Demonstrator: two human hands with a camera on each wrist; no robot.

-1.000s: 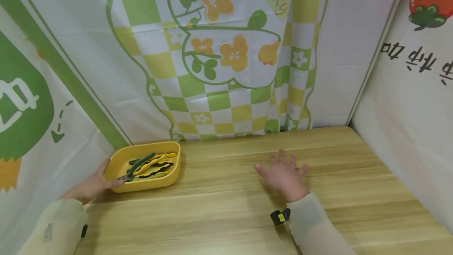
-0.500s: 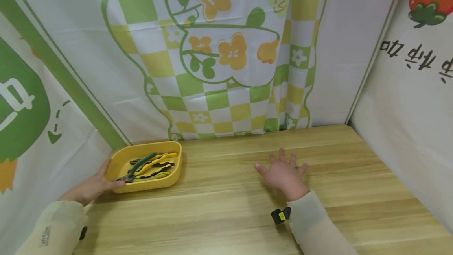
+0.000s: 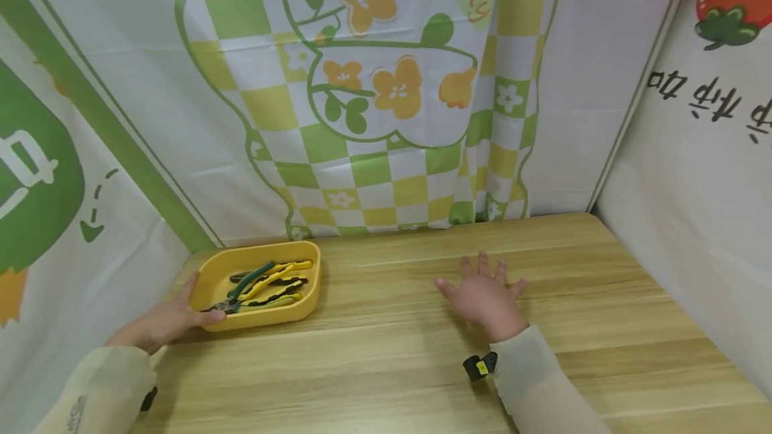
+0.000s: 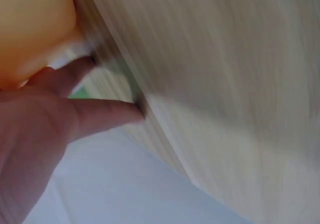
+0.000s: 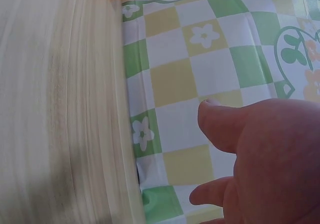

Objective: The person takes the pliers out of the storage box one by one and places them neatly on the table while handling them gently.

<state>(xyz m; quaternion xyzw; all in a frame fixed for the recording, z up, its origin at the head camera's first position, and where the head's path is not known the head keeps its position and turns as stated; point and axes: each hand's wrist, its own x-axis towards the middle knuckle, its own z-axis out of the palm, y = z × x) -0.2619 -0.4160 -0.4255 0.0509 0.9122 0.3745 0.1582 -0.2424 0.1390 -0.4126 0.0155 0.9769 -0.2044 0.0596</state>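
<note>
From afar, I see the left hand (image 3: 164, 320), fingers wide, touching the yellow rounded plastic box (image 3: 271, 317), at left on the wood-grain table (image 3: 362, 353). Uneven pressing could spill its green- and yellow-handled metal pliers (image 3: 261, 284). The right hand (image 3: 485, 301) is spread, well apart. The green-yellow checked fabric (image 3: 370, 169) reads "Lucky".

Left hand (image 3: 165, 323), thumb at the near rim, touches the left end of a yellow bin (image 3: 271, 317) containing several plier-like tools (image 3: 263, 282). Right hand (image 3: 485, 299), fingers spread, is over the bench (image 3: 374, 360), well apart from the bin.
</note>
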